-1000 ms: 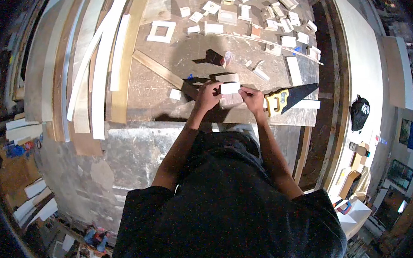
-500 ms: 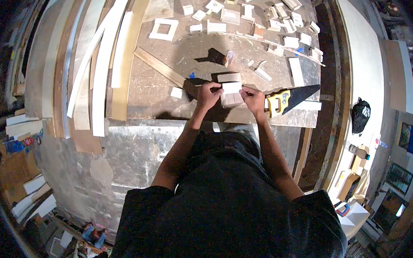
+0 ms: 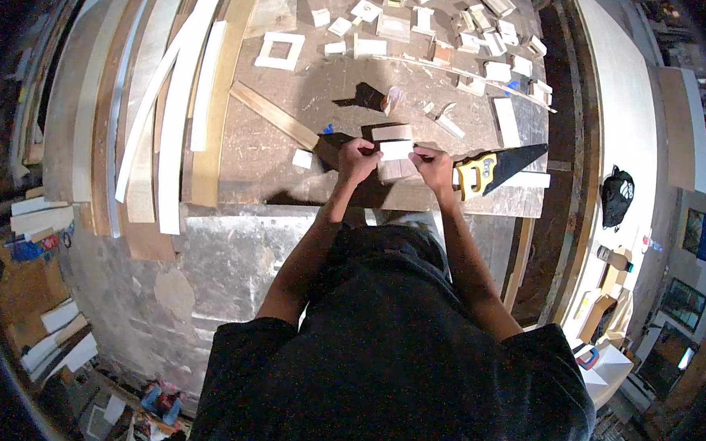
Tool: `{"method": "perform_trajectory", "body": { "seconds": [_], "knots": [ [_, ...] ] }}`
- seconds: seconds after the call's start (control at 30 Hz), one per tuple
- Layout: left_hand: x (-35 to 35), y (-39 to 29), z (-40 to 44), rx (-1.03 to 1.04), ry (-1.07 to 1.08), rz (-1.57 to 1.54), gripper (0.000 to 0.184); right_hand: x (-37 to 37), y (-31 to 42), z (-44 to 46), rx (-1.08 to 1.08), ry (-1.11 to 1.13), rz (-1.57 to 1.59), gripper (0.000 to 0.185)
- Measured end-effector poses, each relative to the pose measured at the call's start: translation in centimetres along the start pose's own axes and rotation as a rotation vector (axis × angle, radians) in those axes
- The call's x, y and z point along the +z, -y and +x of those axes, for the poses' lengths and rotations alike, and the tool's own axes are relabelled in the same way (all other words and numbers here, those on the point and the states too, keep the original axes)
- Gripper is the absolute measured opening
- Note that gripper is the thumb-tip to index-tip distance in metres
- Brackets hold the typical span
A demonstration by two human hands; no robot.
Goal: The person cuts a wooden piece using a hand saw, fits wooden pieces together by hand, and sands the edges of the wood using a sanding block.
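Note:
Near the front edge of the wooden table [image 3: 251, 170], a small white piece [image 3: 395, 149] is pinched between my two hands, over a pale wooden block [image 3: 396, 170]. My left hand [image 3: 358, 161] has its fingers closed at the piece's left end. At the right end, my right hand [image 3: 433, 168] grips it with thumb and fingers. Another small block [image 3: 391, 132] lies just beyond the piece. A handsaw [image 3: 497, 169] with a yellow handle rests to the right of my right hand. A small white square [image 3: 302, 158] lies left of my left hand.
Small wooden pieces and frames [image 3: 393, 27] are scattered over the table's far side. Long boards [image 3: 184, 97] lie at the left. A wooden strip [image 3: 274, 115] lies diagonally beyond my left hand. At the right, a black cap [image 3: 616, 196] sits on a pale board.
The view has shifted slightly since the first frame. Both hands stay at the white piece, and the block beyond it now shows more clearly.

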State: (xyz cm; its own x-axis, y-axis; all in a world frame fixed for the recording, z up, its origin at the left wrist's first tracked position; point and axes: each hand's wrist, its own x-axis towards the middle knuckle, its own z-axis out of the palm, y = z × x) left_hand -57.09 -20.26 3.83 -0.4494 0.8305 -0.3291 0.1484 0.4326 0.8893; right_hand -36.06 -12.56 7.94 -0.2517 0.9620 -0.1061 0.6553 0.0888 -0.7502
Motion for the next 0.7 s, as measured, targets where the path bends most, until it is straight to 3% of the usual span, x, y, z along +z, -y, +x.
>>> {"method": "perform_trajectory", "body": {
  "seconds": [0.13, 0.2, 0.3, 0.4, 0.53, 0.7],
  "knots": [
    [-0.2, -1.6, -0.5, 0.0, -0.059, -0.104, 0.039, -0.2, 0.3, 0.0, 0.002, 0.031, -0.01, 0.029],
    [-0.8, -3.2, -0.7, -0.305, 0.056, -0.094, 0.046, -0.3, 0.5, 0.0, 0.033, 0.045, 0.014, 0.028],
    [-1.4, -4.5, -1.5, -0.203, 0.036, 0.047, 0.047, -0.2, 0.8, -0.2, 0.013, 0.025, 0.019, 0.027],
    [0.5, -0.7, -0.4, -0.114, -0.001, 0.099, 0.051, -0.7, 2.1, 0.2, -0.031, -0.003, -0.004, 0.028],
    [1.5, 0.8, -0.3, -0.184, 0.054, -0.188, 0.053, -0.7, 2.1, 0.5, -0.019, -0.002, 0.0, 0.03],
    [1.6, 0.1, -1.1, -0.227, 0.032, -0.249, 0.055, -0.3, 2.4, 0.1, 0.077, -0.009, -0.078, 0.029]
  ]
}}
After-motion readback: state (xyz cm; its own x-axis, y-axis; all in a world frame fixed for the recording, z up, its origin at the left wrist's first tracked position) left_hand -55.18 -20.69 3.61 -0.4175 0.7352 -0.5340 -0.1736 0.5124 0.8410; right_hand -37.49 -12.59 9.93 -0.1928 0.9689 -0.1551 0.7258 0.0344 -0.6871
